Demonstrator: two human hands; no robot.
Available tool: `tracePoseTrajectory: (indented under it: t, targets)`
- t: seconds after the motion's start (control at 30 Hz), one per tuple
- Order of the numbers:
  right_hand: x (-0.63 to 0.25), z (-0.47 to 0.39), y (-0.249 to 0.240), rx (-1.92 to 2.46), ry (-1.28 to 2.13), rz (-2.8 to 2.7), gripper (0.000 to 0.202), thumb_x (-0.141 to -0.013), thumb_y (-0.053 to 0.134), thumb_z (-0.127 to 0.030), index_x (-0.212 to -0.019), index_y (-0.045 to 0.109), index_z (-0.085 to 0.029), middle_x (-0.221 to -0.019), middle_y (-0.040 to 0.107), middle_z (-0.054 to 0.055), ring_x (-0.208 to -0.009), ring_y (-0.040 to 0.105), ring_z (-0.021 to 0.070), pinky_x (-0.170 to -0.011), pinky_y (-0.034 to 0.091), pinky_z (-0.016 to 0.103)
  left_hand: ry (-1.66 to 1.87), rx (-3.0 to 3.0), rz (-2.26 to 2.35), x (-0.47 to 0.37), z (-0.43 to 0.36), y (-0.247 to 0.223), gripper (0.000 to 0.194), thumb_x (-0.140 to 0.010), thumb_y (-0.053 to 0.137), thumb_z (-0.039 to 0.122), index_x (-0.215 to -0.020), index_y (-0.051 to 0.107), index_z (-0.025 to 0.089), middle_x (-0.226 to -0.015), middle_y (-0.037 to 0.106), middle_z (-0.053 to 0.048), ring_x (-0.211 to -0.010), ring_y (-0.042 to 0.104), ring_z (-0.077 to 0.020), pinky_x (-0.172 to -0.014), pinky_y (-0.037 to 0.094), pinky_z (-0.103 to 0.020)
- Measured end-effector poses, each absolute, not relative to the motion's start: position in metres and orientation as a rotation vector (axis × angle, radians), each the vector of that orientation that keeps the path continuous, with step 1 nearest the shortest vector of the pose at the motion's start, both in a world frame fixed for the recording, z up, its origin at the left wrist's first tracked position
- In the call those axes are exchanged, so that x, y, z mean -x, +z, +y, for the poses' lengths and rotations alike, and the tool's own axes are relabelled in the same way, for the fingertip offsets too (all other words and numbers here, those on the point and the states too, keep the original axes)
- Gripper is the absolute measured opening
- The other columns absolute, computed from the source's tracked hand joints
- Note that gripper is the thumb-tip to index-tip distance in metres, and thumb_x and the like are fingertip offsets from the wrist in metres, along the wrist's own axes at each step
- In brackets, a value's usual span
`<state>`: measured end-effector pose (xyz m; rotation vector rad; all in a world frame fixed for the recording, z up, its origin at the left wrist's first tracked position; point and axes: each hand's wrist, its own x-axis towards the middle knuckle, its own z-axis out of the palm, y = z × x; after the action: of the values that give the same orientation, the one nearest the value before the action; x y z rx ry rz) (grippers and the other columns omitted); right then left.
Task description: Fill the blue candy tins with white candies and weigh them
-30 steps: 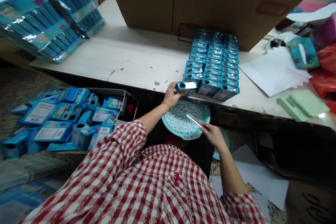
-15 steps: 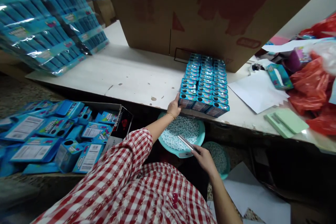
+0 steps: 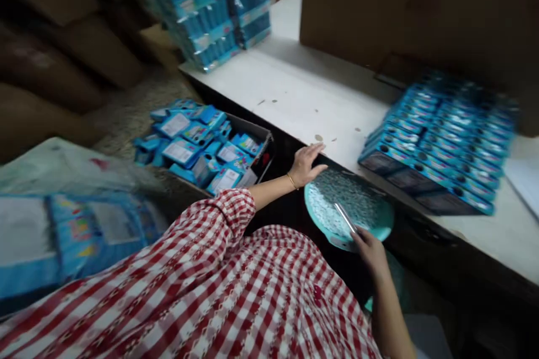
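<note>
Fingers of the left hand [image 3: 304, 167] are open by the front edge of the white tabletop [image 3: 337, 95]. The right hand [image 3: 369, 249], apart from it, is closed around a shiny tube [image 3: 345, 217] over a green bowl [image 3: 381, 233] of little pale beads [image 3: 326, 213]. Blue boxes [image 3: 421, 162] stand in rows at the tabletop's front edge, to the right.

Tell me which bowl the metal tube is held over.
The bowl nearer the left hand; the right hand holds the tube above it. The other bowl is partly hidden by the right forearm.
</note>
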<state>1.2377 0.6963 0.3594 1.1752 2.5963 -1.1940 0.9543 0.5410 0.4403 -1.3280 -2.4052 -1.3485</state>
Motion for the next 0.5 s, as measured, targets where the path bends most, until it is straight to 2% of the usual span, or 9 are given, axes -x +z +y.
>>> tracePoseTrajectory:
  t: [0.1, 0.17, 0.23, 0.3, 0.37, 0.43, 0.5]
  targets:
    - [-1.232, 0.699, 0.343, -1.176, -1.319, 2.534, 0.063, -0.063, 0.052, -0.056, -0.103, 0.066, -0.010, -0.108, 0.066, 0.016, -0.104, 0.059, 0.0304, -0.093, 0.042, 0.041, -1.128, 0.816, -2.647, -0.908, 0.457, 0.445, 0.042, -0.077, 0.054, 0.025, -0.118, 0.050, 0.016, -0.123, 0.051, -0.014, -0.118, 0.045, -0.0259, -0.103, 0.031, -0.041]
    - [-1.229, 0.699, 0.340, -1.188, -1.337, 2.503, 0.065, -0.063, 0.052, -0.058, -0.105, 0.065, -0.010, -0.107, 0.067, 0.016, -0.101, 0.060, 0.0306, -0.092, 0.043, 0.042, -0.846, 0.512, -2.894, -0.878, 0.409, 0.446, 0.049, -0.072, 0.059, 0.024, -0.119, 0.049, 0.017, -0.123, 0.050, -0.015, -0.118, 0.044, -0.0305, -0.102, 0.030, -0.045]
    - [-1.226, 0.698, 0.341, -1.215, -1.309, 2.476, 0.068, -0.061, 0.053, -0.059, -0.106, 0.065, -0.010, -0.103, 0.068, 0.015, -0.097, 0.062, 0.0309, -0.090, 0.044, 0.042, -0.553, 0.458, -3.150, -0.852, 0.374, 0.447, 0.058, -0.067, 0.064, 0.024, -0.122, 0.048, 0.017, -0.123, 0.049, -0.016, -0.118, 0.043, -0.0335, -0.100, 0.031, -0.048]
    - [-1.223, 0.698, 0.344, -1.247, -1.274, 2.448, 0.069, -0.058, 0.054, -0.059, -0.106, 0.066, -0.011, -0.099, 0.069, 0.014, -0.093, 0.063, 0.0314, -0.087, 0.046, 0.041, -0.293, 0.406, -3.347, -0.836, 0.351, 0.450, 0.065, -0.061, 0.072, 0.029, -0.120, 0.049, 0.016, -0.123, 0.050, -0.018, -0.118, 0.042, -0.0373, -0.098, 0.030, -0.053]
    - [-1.221, 0.697, 0.346, -1.265, -1.249, 2.440, 0.068, -0.058, 0.055, -0.059, -0.104, 0.067, -0.011, -0.096, 0.070, 0.014, -0.091, 0.063, 0.0318, -0.085, 0.047, 0.041, -0.173, 0.350, -3.395, -0.828, 0.335, 0.455, 0.064, -0.059, 0.074, 0.038, -0.115, 0.053, 0.015, -0.122, 0.051, -0.019, -0.118, 0.042, -0.0394, -0.098, 0.028, -0.056]
    - [-1.221, 0.696, 0.345, -1.276, -1.220, 2.474, 0.063, -0.059, 0.055, -0.058, -0.101, 0.068, -0.013, -0.095, 0.070, 0.013, -0.092, 0.063, 0.0317, -0.084, 0.047, 0.040, -0.195, 0.337, -3.360, -0.827, 0.320, 0.461, 0.063, -0.061, 0.072, 0.047, -0.112, 0.055, 0.015, -0.123, 0.051, -0.019, -0.118, 0.043, -0.0391, -0.098, 0.030, -0.054]
    - [-1.221, 0.696, 0.342, -1.271, -1.196, 2.506, 0.060, -0.060, 0.055, -0.058, -0.099, 0.069, -0.015, -0.095, 0.070, 0.013, -0.091, 0.063, 0.0309, -0.081, 0.048, 0.039, -0.287, 0.361, -3.365, -0.833, 0.302, 0.465, 0.071, -0.060, 0.071, 0.053, -0.116, 0.052, 0.013, -0.123, 0.050, -0.019, -0.116, 0.046, -0.0370, -0.096, 0.035, -0.048]
